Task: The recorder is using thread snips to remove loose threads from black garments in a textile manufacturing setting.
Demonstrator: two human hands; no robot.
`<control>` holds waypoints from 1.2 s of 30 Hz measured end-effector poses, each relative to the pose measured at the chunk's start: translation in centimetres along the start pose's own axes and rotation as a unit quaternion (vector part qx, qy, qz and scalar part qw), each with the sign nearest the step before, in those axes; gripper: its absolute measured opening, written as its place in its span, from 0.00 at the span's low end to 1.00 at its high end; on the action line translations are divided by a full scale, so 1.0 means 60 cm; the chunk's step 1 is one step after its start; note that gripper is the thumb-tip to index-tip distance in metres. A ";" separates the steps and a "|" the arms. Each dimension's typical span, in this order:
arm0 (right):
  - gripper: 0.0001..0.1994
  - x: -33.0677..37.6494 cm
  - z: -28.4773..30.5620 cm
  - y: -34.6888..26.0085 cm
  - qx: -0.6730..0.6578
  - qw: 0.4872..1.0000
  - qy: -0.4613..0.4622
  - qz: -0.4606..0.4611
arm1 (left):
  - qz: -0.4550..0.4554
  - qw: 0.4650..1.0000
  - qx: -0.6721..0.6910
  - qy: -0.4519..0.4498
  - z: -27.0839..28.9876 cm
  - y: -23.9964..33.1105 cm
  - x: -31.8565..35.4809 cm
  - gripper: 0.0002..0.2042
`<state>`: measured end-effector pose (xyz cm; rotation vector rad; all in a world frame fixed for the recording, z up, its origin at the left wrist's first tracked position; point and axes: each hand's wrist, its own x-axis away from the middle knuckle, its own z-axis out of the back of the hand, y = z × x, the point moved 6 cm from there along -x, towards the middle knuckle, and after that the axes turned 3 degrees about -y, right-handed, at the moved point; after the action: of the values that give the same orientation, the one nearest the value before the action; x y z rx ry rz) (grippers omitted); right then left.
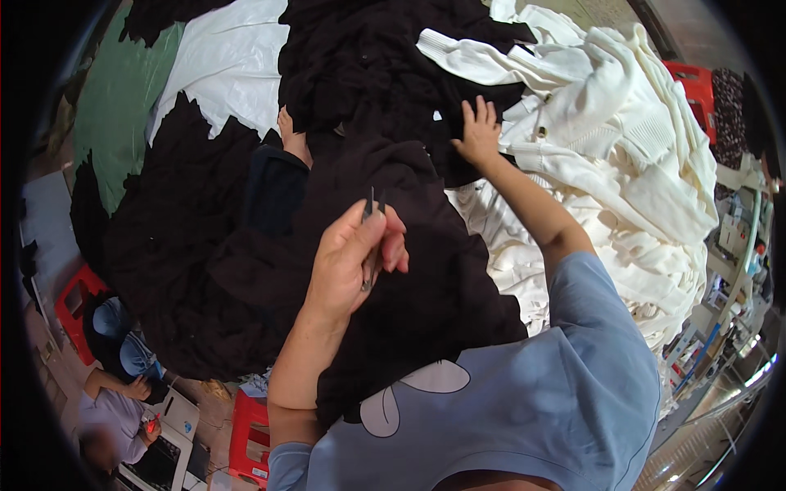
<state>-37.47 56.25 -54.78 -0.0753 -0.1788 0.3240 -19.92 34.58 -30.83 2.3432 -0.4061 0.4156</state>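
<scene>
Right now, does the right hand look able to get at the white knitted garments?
Very likely yes. The right hand looks empty, with fingers spread over the dark cloth, and the white knitted garments lie just to its right; I see nothing blocking the way.

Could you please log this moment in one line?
left hand: holding metal snips | right hand: spread over dark fabric | nearby: white garments

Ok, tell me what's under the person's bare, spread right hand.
Around the bare right hand shows crumpled black fabric, with white knitted garments to the right. Whatever lies directly beneath the hand itself is covered and cannot be seen.
</scene>
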 end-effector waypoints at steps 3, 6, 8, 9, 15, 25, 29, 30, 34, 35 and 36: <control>0.36 -0.065 -0.046 0.081 0.192 0.981 0.011 0.040 | 0.025 0.998 0.046 -0.022 0.007 0.004 0.000 0.15; 0.30 -0.138 -0.039 0.093 0.161 0.986 -0.036 0.011 | 0.037 0.996 0.078 -0.035 0.013 0.007 0.002 0.14; 0.26 -0.174 -0.024 0.093 0.120 0.992 0.010 -0.033 | 0.043 0.994 0.088 -0.041 0.011 0.011 0.001 0.14; 0.25 -0.199 -0.038 0.103 0.091 0.987 -0.105 -0.080 | 0.040 0.994 0.087 -0.044 0.011 0.013 -0.002 0.14; 0.20 -0.156 -0.079 0.067 -0.080 0.950 -0.272 -0.130 | 0.045 0.995 0.078 -0.038 0.003 0.006 -0.016 0.13; 0.22 0.208 0.052 0.061 -0.676 0.639 -0.226 -0.290 | -0.040 0.988 0.125 -0.087 0.025 0.007 0.006 0.10; 0.11 0.217 0.197 0.102 -0.876 0.409 -0.192 -0.170 | -0.116 0.986 0.095 -0.078 0.017 0.032 0.039 0.10; 0.12 0.215 0.254 0.093 -0.900 0.376 -0.176 -0.132 | -0.139 0.984 0.079 -0.076 0.014 0.043 0.055 0.10; 0.24 0.229 0.520 0.012 -0.929 0.362 -0.036 0.062 | -0.225 0.973 0.027 -0.046 0.003 0.083 0.136 0.11; 0.24 0.232 0.586 -0.020 -0.910 0.353 -0.104 0.190 | -0.244 0.969 0.004 -0.048 0.005 0.092 0.155 0.11; 0.24 0.243 0.645 -0.049 -0.871 0.339 -0.169 0.313 | -0.257 0.966 0.017 -0.038 0.014 0.097 0.170 0.11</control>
<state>-30.22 59.92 -14.12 -2.3835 -0.8895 0.7979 -12.93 28.18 -23.86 2.3892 0.1802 0.0824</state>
